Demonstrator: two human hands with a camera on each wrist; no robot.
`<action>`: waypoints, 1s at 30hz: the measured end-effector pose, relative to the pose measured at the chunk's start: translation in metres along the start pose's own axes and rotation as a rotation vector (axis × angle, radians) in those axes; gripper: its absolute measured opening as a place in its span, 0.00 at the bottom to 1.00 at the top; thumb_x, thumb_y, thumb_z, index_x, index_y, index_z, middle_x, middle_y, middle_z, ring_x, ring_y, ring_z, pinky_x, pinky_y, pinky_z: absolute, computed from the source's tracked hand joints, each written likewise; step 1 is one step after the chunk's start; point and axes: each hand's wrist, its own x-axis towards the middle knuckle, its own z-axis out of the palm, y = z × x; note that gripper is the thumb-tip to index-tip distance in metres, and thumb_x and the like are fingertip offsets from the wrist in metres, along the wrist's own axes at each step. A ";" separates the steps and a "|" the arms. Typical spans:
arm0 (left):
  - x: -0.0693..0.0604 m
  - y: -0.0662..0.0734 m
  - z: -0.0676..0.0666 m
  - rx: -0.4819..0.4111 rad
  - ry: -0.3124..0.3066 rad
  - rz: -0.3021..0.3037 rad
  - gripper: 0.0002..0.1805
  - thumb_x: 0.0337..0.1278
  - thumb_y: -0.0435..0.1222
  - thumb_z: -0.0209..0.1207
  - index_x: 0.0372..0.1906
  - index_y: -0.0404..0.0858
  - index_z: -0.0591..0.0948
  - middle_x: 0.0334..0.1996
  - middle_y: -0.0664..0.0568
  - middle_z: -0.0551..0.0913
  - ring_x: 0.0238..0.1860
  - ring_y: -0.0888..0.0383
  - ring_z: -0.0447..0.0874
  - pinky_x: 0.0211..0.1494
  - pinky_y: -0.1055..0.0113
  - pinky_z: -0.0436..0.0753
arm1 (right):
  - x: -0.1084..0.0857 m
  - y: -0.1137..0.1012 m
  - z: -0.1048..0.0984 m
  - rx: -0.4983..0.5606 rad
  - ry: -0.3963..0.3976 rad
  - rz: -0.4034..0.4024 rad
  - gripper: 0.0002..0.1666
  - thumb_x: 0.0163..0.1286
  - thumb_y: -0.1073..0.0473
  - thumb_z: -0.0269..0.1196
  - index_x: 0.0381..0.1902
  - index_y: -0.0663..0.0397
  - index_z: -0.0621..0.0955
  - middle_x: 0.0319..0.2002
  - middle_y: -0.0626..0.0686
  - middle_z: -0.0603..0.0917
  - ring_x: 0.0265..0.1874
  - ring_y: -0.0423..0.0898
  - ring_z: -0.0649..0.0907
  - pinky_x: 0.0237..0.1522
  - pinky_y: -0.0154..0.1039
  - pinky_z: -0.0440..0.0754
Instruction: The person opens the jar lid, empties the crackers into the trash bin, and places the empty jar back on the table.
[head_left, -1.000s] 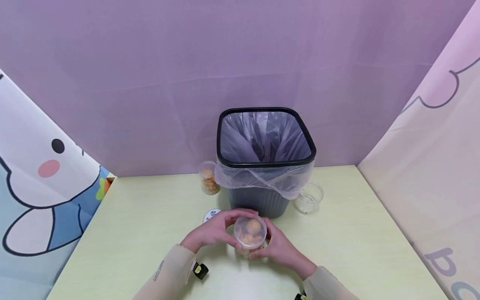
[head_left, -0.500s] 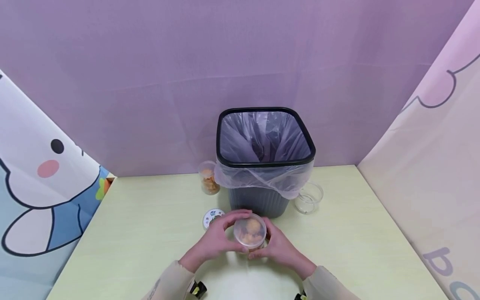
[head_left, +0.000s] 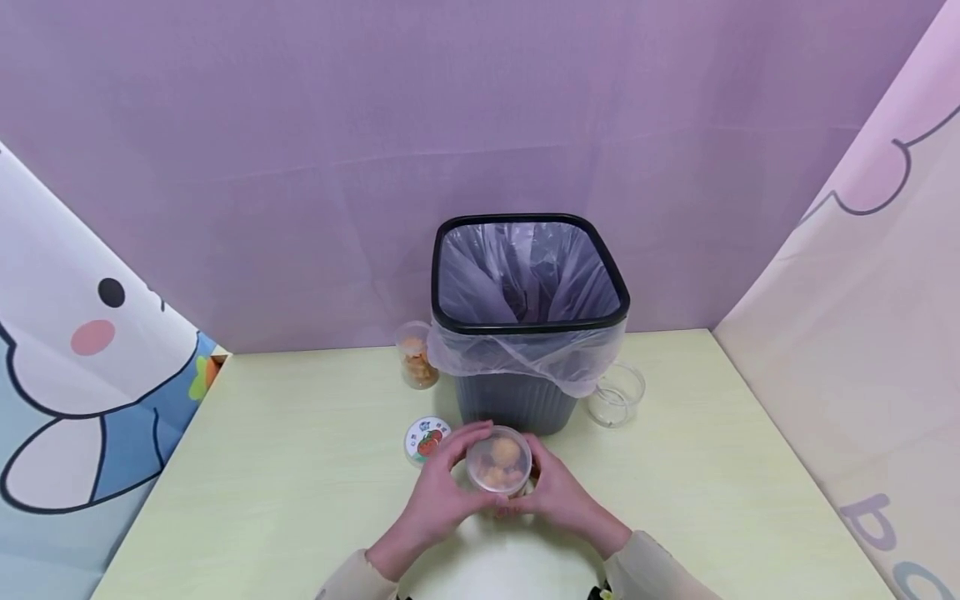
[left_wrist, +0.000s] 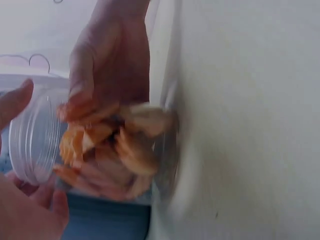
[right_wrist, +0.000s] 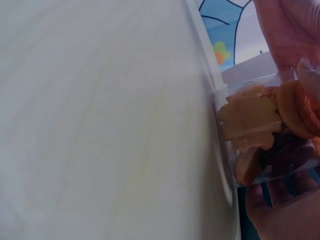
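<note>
A clear jar (head_left: pixel 498 463) with orange and brown pieces in it stands upright on the table before the bin, a translucent lid on its top. The left hand (head_left: pixel 442 492) curls round the jar's upper left side; in the left wrist view its fingers and thumb (left_wrist: pixel 30 210) lie at the ribbed lid. The right hand (head_left: pixel 562 497) grips the jar's right side, lower down, its palm (left_wrist: pixel 112 62) against the wall. Through the jar in the right wrist view (right_wrist: pixel 250 122), flower-shaped and round pieces show. Beside the left hand lies a round white label with red fruit printed on it (head_left: pixel 429 439).
A dark grey bin (head_left: pixel 517 402) with a black rim and a pale purple liner stands behind the hands. Left of it is a second jar (head_left: pixel 417 367) with orange pieces. On its right sits a clear round container (head_left: pixel 611 407). Printed cloth walls enclose the table.
The left hand has turned about the jar's top, its wrist shifting right and the thumb moving nearer the right thumb. More of the round label is uncovered. The right hand stays nearly still.
</note>
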 end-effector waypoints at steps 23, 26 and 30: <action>-0.008 0.005 0.011 0.099 0.105 0.077 0.48 0.31 0.43 0.82 0.66 0.44 0.73 0.66 0.48 0.72 0.65 0.51 0.70 0.60 0.54 0.75 | -0.001 0.002 -0.004 -0.032 -0.013 -0.081 0.50 0.45 0.59 0.82 0.65 0.54 0.70 0.58 0.55 0.77 0.57 0.50 0.77 0.58 0.39 0.74; -0.006 0.004 0.005 0.101 0.043 0.061 0.49 0.34 0.44 0.81 0.68 0.46 0.71 0.67 0.52 0.71 0.66 0.53 0.69 0.61 0.55 0.75 | -0.001 0.002 -0.003 -0.032 -0.007 -0.063 0.50 0.44 0.59 0.82 0.65 0.53 0.71 0.59 0.53 0.77 0.57 0.50 0.77 0.59 0.40 0.73; 0.000 -0.001 -0.004 0.069 -0.052 0.053 0.48 0.36 0.41 0.81 0.68 0.46 0.71 0.68 0.55 0.71 0.67 0.54 0.68 0.63 0.53 0.73 | 0.000 0.002 -0.002 -0.011 -0.003 -0.022 0.52 0.41 0.59 0.83 0.65 0.49 0.71 0.59 0.50 0.77 0.59 0.50 0.76 0.61 0.43 0.71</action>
